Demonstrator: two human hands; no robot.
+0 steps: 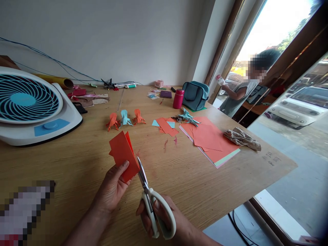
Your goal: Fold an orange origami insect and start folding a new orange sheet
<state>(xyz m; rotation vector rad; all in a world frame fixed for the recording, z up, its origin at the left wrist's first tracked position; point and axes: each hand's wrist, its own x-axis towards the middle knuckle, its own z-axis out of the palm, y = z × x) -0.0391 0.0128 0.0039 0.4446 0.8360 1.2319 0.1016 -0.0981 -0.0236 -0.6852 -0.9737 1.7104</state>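
Observation:
My left hand [115, 186] pinches a folded orange paper [121, 152] between thumb and fingers, above the wooden table. White-handled scissors [161, 212] are in my right hand [164, 218], its fingers through the loops. The blades point up and away, close against the paper's right edge; whether they bite into it I cannot tell. Beyond the paper stand several folded paper figures, among them a light blue one [124, 118] and an orange one [138, 116]. Orange and blue paper pieces [166, 127] lie to their right.
A stack of orange sheets [215, 140] lies at the right with a crumpled cloth [242, 138] by it. Behind are a pink bottle [178, 99] and a teal bag [195, 96]. A fan [38, 106] stands at left. A person [241, 85] is by the doorway.

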